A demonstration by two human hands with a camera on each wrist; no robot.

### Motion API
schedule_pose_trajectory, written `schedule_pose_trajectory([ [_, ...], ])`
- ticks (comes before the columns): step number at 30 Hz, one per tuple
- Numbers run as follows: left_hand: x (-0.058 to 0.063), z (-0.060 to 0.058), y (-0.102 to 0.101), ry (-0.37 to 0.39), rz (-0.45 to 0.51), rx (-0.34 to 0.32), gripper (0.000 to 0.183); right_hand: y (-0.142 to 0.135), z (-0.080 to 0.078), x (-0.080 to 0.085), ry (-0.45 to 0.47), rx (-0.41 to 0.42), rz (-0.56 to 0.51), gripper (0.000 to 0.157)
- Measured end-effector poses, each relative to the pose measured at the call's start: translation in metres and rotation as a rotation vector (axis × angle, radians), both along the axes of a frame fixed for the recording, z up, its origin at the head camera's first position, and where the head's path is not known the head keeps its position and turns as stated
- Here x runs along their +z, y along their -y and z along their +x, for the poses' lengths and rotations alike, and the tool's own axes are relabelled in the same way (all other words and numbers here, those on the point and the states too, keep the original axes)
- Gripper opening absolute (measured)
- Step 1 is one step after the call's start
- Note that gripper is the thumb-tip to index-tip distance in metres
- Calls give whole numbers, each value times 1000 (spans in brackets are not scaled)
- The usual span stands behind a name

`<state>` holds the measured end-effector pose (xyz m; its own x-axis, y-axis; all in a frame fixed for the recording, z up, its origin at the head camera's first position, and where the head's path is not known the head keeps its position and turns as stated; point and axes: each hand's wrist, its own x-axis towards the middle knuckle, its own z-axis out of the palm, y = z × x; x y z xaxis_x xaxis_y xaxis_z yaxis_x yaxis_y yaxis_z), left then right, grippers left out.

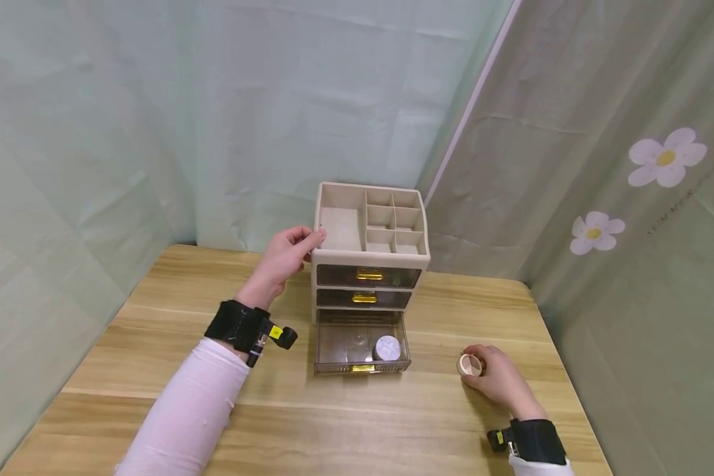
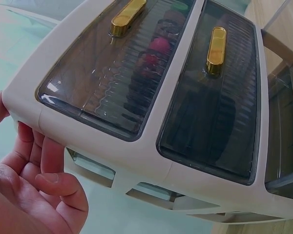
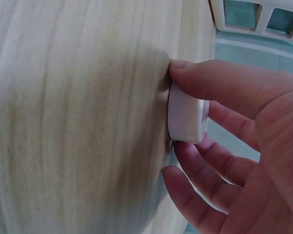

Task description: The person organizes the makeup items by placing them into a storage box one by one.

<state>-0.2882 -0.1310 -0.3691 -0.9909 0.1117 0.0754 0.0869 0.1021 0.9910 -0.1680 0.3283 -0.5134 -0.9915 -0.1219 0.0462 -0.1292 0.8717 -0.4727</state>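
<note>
A cream desktop drawer organizer (image 1: 371,258) stands on the table, its bottom drawer (image 1: 345,344) pulled out. Inside that drawer sits a round container with a pale patterned lid (image 1: 387,348). My left hand (image 1: 287,253) grips the organizer's upper left edge, thumb over the rim and fingers against the side. To the right, my right hand (image 1: 497,378) pinches a small round white container with a sectioned top (image 1: 469,365) between thumb and fingers. In the right wrist view this container (image 3: 185,112) sits close against the tabletop.
The organizer's top is split into one large compartment (image 1: 342,225) and several small ones. Its upper two drawers are shut, with gold handles (image 1: 369,274); coloured items (image 2: 159,46) show through the top drawer. Curtains (image 1: 309,99) hang behind and beside the wooden table (image 1: 285,423).
</note>
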Motion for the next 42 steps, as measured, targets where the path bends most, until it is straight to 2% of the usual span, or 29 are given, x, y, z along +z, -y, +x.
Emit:
schedule_pose_trajectory([
  [11, 2, 1, -5, 6, 2, -4, 43, 2, 3, 1, 21, -36, 29, 50],
  [18, 3, 1, -5, 5, 4, 0, 41, 24, -3, 19, -29, -15, -28, 50],
  [22, 3, 1, -4, 7, 2, 1, 42, 47, -8, 35, -96, 73, -99, 52],
  [26, 4, 1, -3, 2, 3, -2, 43, 74, -12, 51, -149, 220, -174, 51],
  [32, 4, 0, -1, -8, 2, 6, 43, 122, -23, 64, -129, 399, -224, 48],
  [36, 4, 0, 0, -5, -8, 5, 44, 147, -31, 63, -121, 464, -182, 47],
  [42, 3, 2, 0, 10, -11, 3, 45, 172, -43, 60, -149, 564, -5, 41],
])
